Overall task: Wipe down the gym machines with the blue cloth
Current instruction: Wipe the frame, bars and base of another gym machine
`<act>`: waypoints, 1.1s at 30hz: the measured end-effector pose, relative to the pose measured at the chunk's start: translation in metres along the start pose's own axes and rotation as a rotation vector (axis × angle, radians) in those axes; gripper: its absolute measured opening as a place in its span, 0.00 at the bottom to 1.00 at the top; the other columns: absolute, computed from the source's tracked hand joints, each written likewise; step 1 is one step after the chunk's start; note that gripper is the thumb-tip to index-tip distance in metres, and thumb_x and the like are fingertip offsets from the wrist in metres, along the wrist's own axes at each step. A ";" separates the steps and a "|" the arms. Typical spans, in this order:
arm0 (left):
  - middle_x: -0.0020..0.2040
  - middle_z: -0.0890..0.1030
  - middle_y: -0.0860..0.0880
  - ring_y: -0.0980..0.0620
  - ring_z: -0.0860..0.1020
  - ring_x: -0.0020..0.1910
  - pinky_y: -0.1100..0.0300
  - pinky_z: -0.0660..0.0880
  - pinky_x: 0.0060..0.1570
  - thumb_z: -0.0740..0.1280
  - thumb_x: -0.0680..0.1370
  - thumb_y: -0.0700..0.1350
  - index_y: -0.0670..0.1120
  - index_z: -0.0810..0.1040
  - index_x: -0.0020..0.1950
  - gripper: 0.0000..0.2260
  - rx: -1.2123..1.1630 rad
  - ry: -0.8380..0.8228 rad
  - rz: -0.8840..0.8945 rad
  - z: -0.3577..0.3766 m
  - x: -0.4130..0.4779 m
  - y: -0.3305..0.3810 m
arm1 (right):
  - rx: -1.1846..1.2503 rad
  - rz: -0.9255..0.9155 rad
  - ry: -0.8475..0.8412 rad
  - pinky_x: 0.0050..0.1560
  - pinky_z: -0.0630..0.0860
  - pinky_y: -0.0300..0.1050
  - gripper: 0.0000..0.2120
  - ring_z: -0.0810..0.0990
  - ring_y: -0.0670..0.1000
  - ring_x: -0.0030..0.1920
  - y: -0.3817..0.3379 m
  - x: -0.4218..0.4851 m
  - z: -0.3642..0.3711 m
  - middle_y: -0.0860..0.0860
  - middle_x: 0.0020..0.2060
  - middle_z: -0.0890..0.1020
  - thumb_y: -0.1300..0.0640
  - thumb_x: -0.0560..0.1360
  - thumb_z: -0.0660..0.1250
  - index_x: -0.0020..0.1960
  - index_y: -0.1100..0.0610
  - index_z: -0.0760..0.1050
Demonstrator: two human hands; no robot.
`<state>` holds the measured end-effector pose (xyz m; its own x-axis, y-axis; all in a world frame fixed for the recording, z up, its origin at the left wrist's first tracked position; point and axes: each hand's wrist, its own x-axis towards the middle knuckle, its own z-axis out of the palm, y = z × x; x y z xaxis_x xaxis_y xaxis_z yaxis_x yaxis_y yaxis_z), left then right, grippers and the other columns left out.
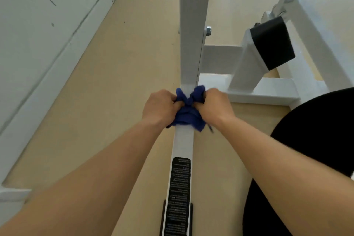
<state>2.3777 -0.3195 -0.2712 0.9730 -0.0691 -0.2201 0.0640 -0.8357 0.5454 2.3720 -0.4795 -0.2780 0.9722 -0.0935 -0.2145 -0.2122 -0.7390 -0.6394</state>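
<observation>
A crumpled blue cloth [186,116] lies bunched over a white bar of the gym machine [183,142], just in front of the white upright post [191,44]. My left hand [160,108] grips the cloth's left side. My right hand [214,107] grips its right side. Both fists are closed on the fabric and press it onto the bar where it meets the post. A black label with small white print [179,193] runs along the bar nearer to me.
The white frame [268,90] spreads to the right with a black padded block [272,42] and a bolt [208,30]. A pale wall and skirting [47,63] line the left. Tan floor [124,82] lies between. Black clothing [316,140] fills the lower right.
</observation>
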 end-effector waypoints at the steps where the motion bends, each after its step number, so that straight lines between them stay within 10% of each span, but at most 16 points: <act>1: 0.26 0.79 0.49 0.50 0.79 0.27 0.56 0.76 0.29 0.64 0.77 0.54 0.50 0.81 0.37 0.14 0.025 0.013 -0.002 0.001 -0.013 -0.001 | 0.023 -0.016 -0.013 0.28 0.67 0.36 0.08 0.77 0.48 0.34 0.003 -0.018 -0.001 0.45 0.32 0.77 0.54 0.78 0.66 0.39 0.48 0.74; 4: 0.29 0.80 0.53 0.53 0.79 0.29 0.59 0.73 0.29 0.65 0.76 0.58 0.52 0.80 0.36 0.13 -0.002 0.114 -0.006 0.003 -0.039 0.000 | 0.308 -0.052 0.004 0.39 0.79 0.44 0.04 0.82 0.47 0.39 0.010 -0.062 0.001 0.45 0.37 0.82 0.52 0.79 0.65 0.48 0.44 0.77; 8: 0.38 0.84 0.57 0.61 0.81 0.36 0.62 0.77 0.37 0.73 0.72 0.53 0.55 0.80 0.44 0.05 -0.418 0.193 -0.052 0.005 -0.048 0.013 | 0.772 -0.139 -0.201 0.63 0.76 0.47 0.21 0.79 0.44 0.62 0.015 -0.091 0.009 0.40 0.59 0.81 0.61 0.81 0.62 0.71 0.43 0.69; 15: 0.48 0.86 0.51 0.54 0.83 0.48 0.55 0.80 0.54 0.62 0.80 0.37 0.56 0.84 0.54 0.16 -0.786 -0.077 0.130 0.011 -0.047 0.034 | 0.506 -0.255 0.080 0.46 0.74 0.28 0.21 0.80 0.37 0.49 0.023 -0.062 -0.021 0.37 0.46 0.83 0.63 0.73 0.73 0.54 0.40 0.75; 22: 0.60 0.81 0.58 0.60 0.79 0.52 0.66 0.70 0.56 0.68 0.78 0.49 0.52 0.79 0.66 0.16 -0.447 0.260 -0.067 0.023 -0.018 0.039 | 0.280 -0.358 0.579 0.53 0.68 0.25 0.15 0.72 0.37 0.50 0.000 0.026 -0.046 0.45 0.53 0.75 0.53 0.81 0.67 0.66 0.55 0.75; 27: 0.62 0.81 0.56 0.57 0.78 0.60 0.67 0.67 0.57 0.66 0.78 0.49 0.51 0.79 0.66 0.17 -0.474 0.305 -0.142 0.034 -0.009 0.030 | -0.172 -0.478 0.665 0.45 0.77 0.48 0.14 0.79 0.59 0.46 0.005 0.057 -0.025 0.59 0.56 0.75 0.57 0.76 0.70 0.60 0.60 0.75; 33: 0.61 0.81 0.55 0.55 0.78 0.61 0.63 0.69 0.61 0.67 0.77 0.50 0.51 0.79 0.65 0.16 -0.524 0.309 -0.214 0.028 -0.005 0.022 | -0.263 -0.412 0.508 0.48 0.80 0.55 0.13 0.79 0.63 0.48 0.018 0.054 -0.013 0.58 0.57 0.75 0.60 0.77 0.69 0.61 0.59 0.75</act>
<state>2.3681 -0.3525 -0.2807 0.9409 0.2945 -0.1674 0.2871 -0.4313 0.8553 2.4220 -0.5062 -0.2912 0.9078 -0.0235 0.4188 0.1520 -0.9122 -0.3806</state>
